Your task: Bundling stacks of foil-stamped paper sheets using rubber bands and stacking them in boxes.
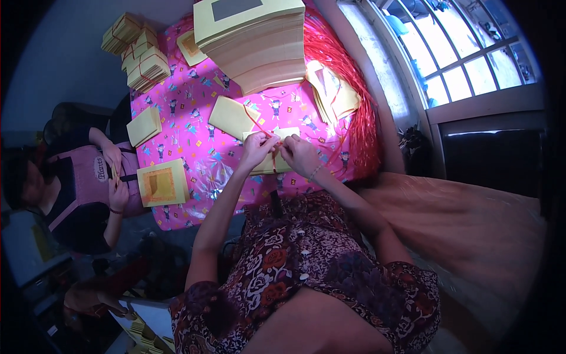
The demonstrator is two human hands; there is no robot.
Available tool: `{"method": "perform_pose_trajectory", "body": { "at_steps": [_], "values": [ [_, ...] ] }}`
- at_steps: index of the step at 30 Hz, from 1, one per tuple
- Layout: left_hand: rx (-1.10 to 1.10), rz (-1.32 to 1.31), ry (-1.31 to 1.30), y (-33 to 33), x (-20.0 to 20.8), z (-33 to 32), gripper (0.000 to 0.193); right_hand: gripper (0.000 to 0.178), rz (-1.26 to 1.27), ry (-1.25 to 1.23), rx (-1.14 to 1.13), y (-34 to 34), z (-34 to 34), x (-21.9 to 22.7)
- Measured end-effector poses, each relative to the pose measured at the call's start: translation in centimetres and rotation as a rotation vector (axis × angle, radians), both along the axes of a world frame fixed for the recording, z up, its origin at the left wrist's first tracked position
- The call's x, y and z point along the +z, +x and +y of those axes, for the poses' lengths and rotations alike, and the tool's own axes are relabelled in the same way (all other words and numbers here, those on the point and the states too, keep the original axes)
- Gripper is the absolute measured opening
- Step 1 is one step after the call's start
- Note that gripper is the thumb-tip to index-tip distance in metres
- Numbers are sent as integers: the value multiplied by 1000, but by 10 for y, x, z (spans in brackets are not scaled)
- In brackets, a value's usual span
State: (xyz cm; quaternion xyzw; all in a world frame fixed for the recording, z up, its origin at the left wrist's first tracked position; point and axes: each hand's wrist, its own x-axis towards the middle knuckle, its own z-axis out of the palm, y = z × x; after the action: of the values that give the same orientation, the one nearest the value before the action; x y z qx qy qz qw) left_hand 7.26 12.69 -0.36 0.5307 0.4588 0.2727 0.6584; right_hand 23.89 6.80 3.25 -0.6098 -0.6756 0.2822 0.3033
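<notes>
A stack of pale yellow paper (264,170) lies on the pink patterned tablecloth (221,162) in front of me, with a red plastic string (259,122) running around it. Over the stack, my left hand (260,150) is closed in a pinch on the string. My right hand (299,156) is closed close beside it, fingertips nearly meeting the left ones at the string. The exact crossing of the string is hidden by my fingers. Just beyond lies another yellow paper stack (227,113).
A tall pile of yellow paper (259,59) stands at the back. Red string strands (362,127) hang along the right edge. Tied bundles (147,69) sit at far left. A co-worker (88,177) folds paper at left, near a printed yellow sheet stack (163,184). A barred window (454,53) is at right.
</notes>
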Motion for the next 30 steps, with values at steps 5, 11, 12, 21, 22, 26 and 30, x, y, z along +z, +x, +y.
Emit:
{"method": "perform_pose_trajectory", "body": {
  "at_steps": [5, 11, 12, 21, 22, 26, 30],
  "values": [
    [62, 524, 605, -4, 10, -12, 12, 15, -300, -23, 82, 15, -12, -13],
    [125, 498, 693, -14, -1, -17, 13, 13, -274, 8, 99, 25, -18, -21],
    [122, 497, 693, -12, -1, -17, 13, 13, -274, 8, 96, 28, -18, -22],
    [-9, 49, 348, 15, 16, -23, 11, 17, -173, -162, 159, 44, -14, -24],
    [-11, 50, 347, 16, 12, -23, 11, 14, -172, -143, 182, 45, -12, -27],
    [-133, -133, 186, 18, 6, -18, 13, 13, -154, -112, 231, 48, -12, -33],
    [-367, 75, 352, 21, 21, 4, 11, 13, -231, -129, 231, 46, -13, -25]
  ]
}}
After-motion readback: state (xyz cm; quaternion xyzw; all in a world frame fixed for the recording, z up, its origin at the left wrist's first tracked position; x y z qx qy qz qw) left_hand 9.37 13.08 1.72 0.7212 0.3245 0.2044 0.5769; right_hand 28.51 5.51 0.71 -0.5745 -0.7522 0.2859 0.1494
